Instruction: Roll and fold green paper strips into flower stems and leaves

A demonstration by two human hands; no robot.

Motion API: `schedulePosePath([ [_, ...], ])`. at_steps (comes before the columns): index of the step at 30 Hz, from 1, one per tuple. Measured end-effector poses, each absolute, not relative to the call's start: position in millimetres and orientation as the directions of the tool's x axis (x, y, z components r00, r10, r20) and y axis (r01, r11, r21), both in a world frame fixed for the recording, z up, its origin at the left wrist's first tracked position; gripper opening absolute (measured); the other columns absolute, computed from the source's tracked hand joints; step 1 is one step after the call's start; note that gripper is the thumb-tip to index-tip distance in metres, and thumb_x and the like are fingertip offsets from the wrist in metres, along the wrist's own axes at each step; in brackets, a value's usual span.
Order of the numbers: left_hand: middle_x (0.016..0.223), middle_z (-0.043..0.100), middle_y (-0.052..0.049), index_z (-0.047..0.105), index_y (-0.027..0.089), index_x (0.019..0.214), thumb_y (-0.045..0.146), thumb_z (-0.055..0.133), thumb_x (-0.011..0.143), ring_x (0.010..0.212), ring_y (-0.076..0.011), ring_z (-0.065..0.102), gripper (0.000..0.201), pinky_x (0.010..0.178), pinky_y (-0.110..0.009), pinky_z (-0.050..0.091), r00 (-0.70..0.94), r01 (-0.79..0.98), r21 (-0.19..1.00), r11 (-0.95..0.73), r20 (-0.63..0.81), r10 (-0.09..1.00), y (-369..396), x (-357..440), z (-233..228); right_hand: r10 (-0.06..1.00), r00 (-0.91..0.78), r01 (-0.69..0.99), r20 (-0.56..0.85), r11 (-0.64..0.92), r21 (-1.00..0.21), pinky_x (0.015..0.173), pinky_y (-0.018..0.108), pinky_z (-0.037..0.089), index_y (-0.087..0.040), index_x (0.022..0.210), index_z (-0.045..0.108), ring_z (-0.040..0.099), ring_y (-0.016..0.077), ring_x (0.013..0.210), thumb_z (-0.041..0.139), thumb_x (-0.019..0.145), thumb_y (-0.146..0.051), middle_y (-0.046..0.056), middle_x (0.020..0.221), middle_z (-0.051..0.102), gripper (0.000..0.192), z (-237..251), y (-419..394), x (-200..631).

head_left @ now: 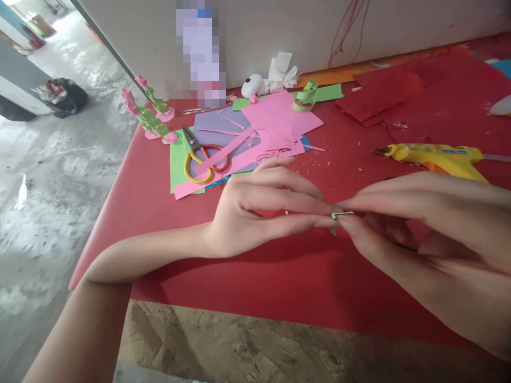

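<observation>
Between the fingertips of both hands is a small green paper strip point(334, 216), folded or curled at one end. My left hand point(263, 205) pinches it from the left, fingers stretched toward the right. From the other side my right hand point(403, 218) grips its right end between thumb and forefinger. Most of the strip is hidden by the fingers. Both hands hover over the red tabletop point(247, 282). Scissors point(203, 159) with yellow and red handles lie on the paper pile beyond my left hand. Past my right hand rests a yellow glue gun point(435, 154).
Pink paper sheets point(279, 117), a purple sheet point(207, 125) and green paper point(178, 159) are piled at the back. Paper flowers with green stems point(154, 119) stand at the left edge. A green paper coil point(305, 97), crumpled tissue point(282, 72) and red sheets point(383, 96) lie near the wall.
</observation>
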State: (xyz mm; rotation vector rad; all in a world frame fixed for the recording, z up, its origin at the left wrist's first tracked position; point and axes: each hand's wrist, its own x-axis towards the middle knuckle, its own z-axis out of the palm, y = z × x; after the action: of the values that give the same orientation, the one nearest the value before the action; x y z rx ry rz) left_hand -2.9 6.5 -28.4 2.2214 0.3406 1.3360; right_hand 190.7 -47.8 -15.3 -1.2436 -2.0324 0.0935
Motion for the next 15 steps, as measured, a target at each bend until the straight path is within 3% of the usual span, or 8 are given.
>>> schedulePosePath([
  [3,0.078,0.072,-0.007,0.070,0.011,0.076,0.015,0.066,0.078,0.071,-0.0105,0.067,0.006,0.071,-0.027,0.055,0.482,-0.061,0.558,-0.828,0.743,0.465,7,-3,-29,0.812,-0.249,0.744,0.527,0.509,-0.432,0.048,0.026,0.036,-0.031,0.084,0.059,0.057,0.0076,0.065,0.053,0.086,-0.038,-0.006,0.075,0.064,0.010,-11,-45,187],
  [9,0.076,0.071,0.000,0.070,0.019,0.076,0.013,0.067,0.076,0.072,-0.0090,0.065,0.006,0.069,-0.026,0.056,0.420,-0.151,0.737,-0.659,0.651,0.632,4,0,-32,0.793,-0.294,0.664,0.533,0.570,-0.483,0.044,0.021,0.036,-0.028,0.084,0.061,0.049,0.0025,0.052,0.055,0.085,-0.032,-0.008,0.066,0.062,0.007,-6,-42,182],
  [15,0.072,0.070,0.004,0.068,0.023,0.074,0.021,0.067,0.077,0.072,-0.0093,0.065,0.004,0.068,-0.024,0.055,0.382,-0.128,0.813,-0.568,0.569,0.729,3,2,-34,0.824,-0.266,0.647,0.501,0.538,-0.541,0.046,0.021,0.040,-0.027,0.082,0.060,0.048,0.0033,0.051,0.057,0.084,-0.032,-0.007,0.064,0.058,0.006,-7,-41,179],
])
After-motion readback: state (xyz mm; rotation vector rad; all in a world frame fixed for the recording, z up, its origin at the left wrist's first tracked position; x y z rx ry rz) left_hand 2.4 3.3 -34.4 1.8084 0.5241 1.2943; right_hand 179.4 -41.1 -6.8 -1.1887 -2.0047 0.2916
